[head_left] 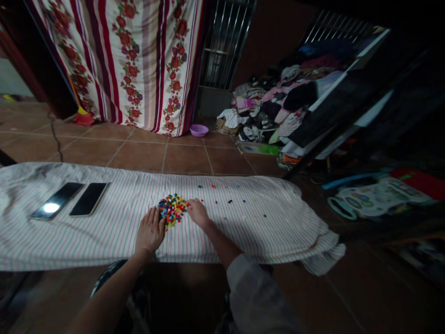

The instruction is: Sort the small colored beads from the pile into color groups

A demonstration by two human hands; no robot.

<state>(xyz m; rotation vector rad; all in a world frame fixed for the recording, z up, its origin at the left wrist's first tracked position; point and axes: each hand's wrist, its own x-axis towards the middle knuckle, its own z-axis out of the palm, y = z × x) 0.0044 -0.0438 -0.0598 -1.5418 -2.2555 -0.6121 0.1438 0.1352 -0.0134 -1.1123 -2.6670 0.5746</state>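
Note:
A heap of small multicoloured pieces (172, 211) lies on a striped cloth (118, 232) in front of me; they look like beads, but their exact kind is too small to tell. My left hand (150, 230) rests flat on the cloth against the heap's left edge, fingers stretched out. At the heap's right edge is my right hand (197, 212), its fingers bent together at the pieces. Whatever sits between those fingertips is hidden. To the right, several single pieces are spread apart on the cloth, among them a dark green piece (265, 215) and an orange piece (213, 186).
Two phones lie at the left, a larger phone (57, 200) and a smaller phone (88, 199). Beyond the cloth are a tiled floor (146, 148), a purple basin (199, 130), a floral curtain (146, 60), a red broom (83, 118) and a pile of clothes (278, 102).

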